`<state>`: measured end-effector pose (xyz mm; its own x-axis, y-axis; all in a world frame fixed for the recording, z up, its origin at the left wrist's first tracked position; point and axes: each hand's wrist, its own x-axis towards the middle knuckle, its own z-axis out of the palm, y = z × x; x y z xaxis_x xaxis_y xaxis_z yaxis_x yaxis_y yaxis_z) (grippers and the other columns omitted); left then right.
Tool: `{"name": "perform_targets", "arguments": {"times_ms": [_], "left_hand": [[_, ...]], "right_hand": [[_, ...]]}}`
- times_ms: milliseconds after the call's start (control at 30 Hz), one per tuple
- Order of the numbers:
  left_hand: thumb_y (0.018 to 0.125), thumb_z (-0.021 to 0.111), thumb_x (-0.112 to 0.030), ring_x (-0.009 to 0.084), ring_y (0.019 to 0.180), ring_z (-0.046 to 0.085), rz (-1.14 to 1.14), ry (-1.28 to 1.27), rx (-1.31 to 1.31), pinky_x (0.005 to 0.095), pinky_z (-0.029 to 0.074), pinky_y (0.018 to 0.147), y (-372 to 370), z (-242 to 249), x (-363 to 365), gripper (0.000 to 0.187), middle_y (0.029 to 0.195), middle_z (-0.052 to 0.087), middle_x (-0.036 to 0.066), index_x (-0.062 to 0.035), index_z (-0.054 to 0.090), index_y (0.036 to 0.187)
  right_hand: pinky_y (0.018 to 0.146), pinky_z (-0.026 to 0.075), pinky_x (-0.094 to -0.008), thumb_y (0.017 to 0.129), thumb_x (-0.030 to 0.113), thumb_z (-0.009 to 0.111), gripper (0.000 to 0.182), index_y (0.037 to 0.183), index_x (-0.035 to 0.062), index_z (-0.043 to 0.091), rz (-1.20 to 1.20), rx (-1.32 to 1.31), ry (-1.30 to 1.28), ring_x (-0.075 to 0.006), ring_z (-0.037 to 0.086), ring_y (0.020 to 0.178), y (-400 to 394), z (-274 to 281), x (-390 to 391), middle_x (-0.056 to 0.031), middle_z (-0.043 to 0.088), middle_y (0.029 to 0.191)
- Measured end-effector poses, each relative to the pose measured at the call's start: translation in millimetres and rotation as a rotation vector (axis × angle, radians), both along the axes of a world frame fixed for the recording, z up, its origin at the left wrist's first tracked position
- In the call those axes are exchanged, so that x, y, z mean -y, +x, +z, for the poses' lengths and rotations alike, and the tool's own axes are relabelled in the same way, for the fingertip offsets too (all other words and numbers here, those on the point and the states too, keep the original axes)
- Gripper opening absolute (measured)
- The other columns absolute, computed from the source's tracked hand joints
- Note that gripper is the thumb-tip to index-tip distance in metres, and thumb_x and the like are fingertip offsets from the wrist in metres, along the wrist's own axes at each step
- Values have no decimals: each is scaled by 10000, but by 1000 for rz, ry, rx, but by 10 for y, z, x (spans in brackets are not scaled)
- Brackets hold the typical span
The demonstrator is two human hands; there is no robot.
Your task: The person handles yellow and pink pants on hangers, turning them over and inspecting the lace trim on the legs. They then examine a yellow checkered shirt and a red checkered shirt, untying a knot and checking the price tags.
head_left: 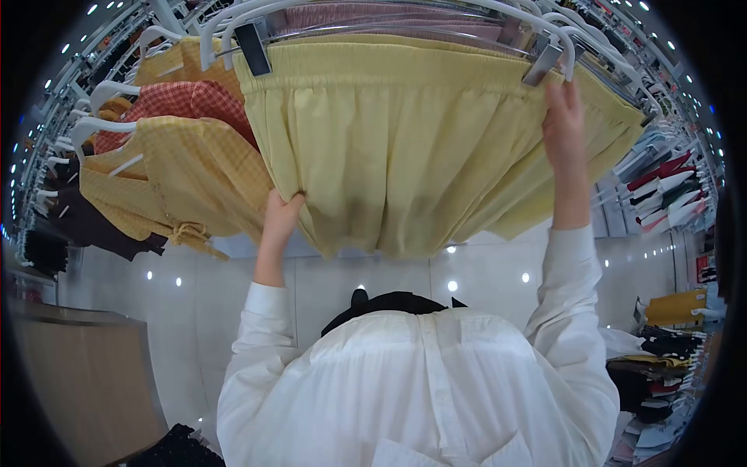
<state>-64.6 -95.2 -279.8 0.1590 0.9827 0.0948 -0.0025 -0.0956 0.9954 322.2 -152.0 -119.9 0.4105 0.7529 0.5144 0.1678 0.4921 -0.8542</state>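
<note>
A pale yellow skirt with a gathered elastic waistband hangs in front of me from a white hanger with metal clips. The left clip and the right clip grip its waistband. My left hand is closed on the skirt's left side edge, low down, with the thumb showing on the cloth. Up at the right end of the hanger, my right hand has its fingers closed around the hanger's downturned tip, beside the clip.
Left of the skirt hang a yellow checked top with a tied bow and a red checked garment. Another yellow garment hangs behind on the right. A wooden counter stands at lower left. More clothes racks line the right side.
</note>
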Motion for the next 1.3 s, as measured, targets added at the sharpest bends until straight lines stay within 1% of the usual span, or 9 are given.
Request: {"name": "perform_targets", "arguments": {"times_ms": [167, 333, 767, 867, 933, 1033, 1133, 1233, 1300], "left_hand": [[726, 475, 5, 152, 820, 552, 65, 9, -72, 262, 421, 713, -5, -320, 271, 231, 881, 598, 75, 67, 553, 934], [726, 482, 5, 160, 802, 559, 191, -27, -223, 271, 427, 686, -52, -601, 591, 235, 878, 595, 93, 74, 552, 940], [691, 366, 53, 209, 814, 550, 444, -206, -375, 296, 423, 721, -468, -1441, 1323, 310, 875, 595, 135, 75, 551, 939], [687, 354, 56, 218, 800, 551, 406, -192, -422, 302, 422, 716, -542, -1544, 1157, 318, 861, 595, 137, 73, 554, 934], [687, 356, 54, 221, 789, 552, 361, -173, -454, 306, 422, 711, -536, -1530, 1026, 314, 848, 597, 135, 73, 556, 928], [711, 383, 32, 226, 839, 541, 282, -249, -647, 298, 410, 749, -545, -1580, 917, 322, 927, 582, 153, 68, 531, 995], [714, 432, -5, 254, 945, 540, 374, 74, -552, 361, 398, 813, -610, -1742, 973, 349, 999, 568, 187, 51, 504, 1050], [770, 477, -60, 227, 1047, 484, 391, -205, -349, 328, 360, 886, -685, -1904, 1234, 365, 1109, 532, 138, 16, 473, 1127], [834, 504, -171, 210, 1093, 453, -90, -468, -310, 309, 334, 923, -713, -1939, 1428, 362, 1162, 508, 102, -7, 475, 1155]], "right_hand": [[705, 444, -261, 770, 186, 633, 399, 1088, -26, 519, 44, 248, -450, -129, 561, 831, -312, -905, 292, -73, 603, 968], [720, 442, -265, 777, 175, 619, 317, 983, -60, 568, 195, -29, -482, -159, 574, 828, -424, -1675, 413, -95, 620, 914], [692, 440, -271, 814, 169, 555, 248, 953, -33, 588, 201, 186, -815, -133, 562, 776, -263, -3801, 1055, -75, 626, 855], [698, 446, -293, 792, 178, 567, 258, 964, -13, 587, 213, 417, -881, -165, 574, 756, -285, -3944, 1318, -96, 627, 842], [685, 455, -369, 742, 214, 587, 267, 931, 27, 609, 255, 525, -1003, -327, 596, 768, -351, -3931, 1561, -173, 625, 807], [740, 447, -353, 738, 219, 579, 335, 1018, 37, 572, 321, 499, -974, -308, 584, 841, -603, -3948, 1935, -187, 607, 907], [772, 435, -344, 766, 243, 569, 387, 1091, 39, 524, 455, 453, -1000, -283, 569, 885, -967, -3672, 2071, -171, 590, 981], [768, 430, -307, 818, 280, 552, 394, 1098, 6, 505, 498, 172, -1000, -184, 544, 851, -1386, -3323, 2079, -102, 587, 943], [796, 416, -295, 824, 317, 546, 428, 1118, 9, 499, 475, 115, -944, -189, 531, 919, -1678, -2878, 2091, -92, 571, 1020]]}}
